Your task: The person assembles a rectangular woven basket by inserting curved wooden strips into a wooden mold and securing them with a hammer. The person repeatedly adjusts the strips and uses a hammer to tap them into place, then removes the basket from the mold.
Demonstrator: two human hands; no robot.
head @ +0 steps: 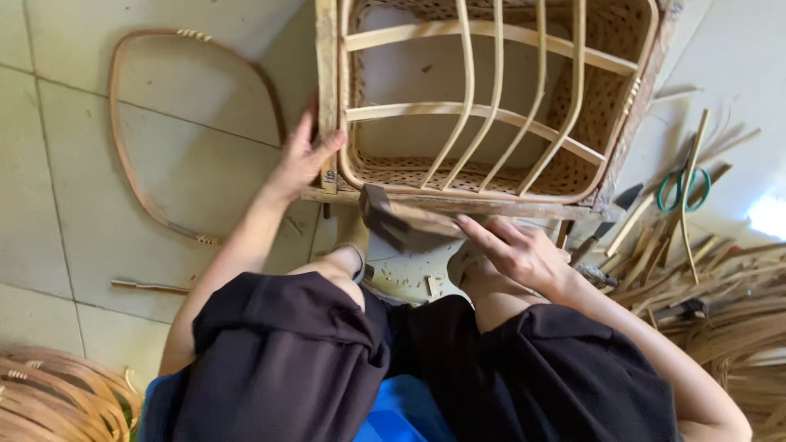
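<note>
A square woven bamboo basket [491, 106] with curved ribs across its opening sits inside a rough wooden frame [327, 90] on the floor in front of my knees. My left hand [301, 160] grips the frame's near left corner, thumb against the post. My right hand [512, 250] holds a dark wooden mallet-like block [401, 219], whose head lies against the frame's near rail. My legs in dark trousers fill the bottom of the view.
A bent bamboo hoop [123, 155] lies on the tiled floor at left. Green-handled scissors [684, 188], a knife and several bamboo strips [720, 278] are piled at right. More bamboo rings [57, 397] lie at the bottom left.
</note>
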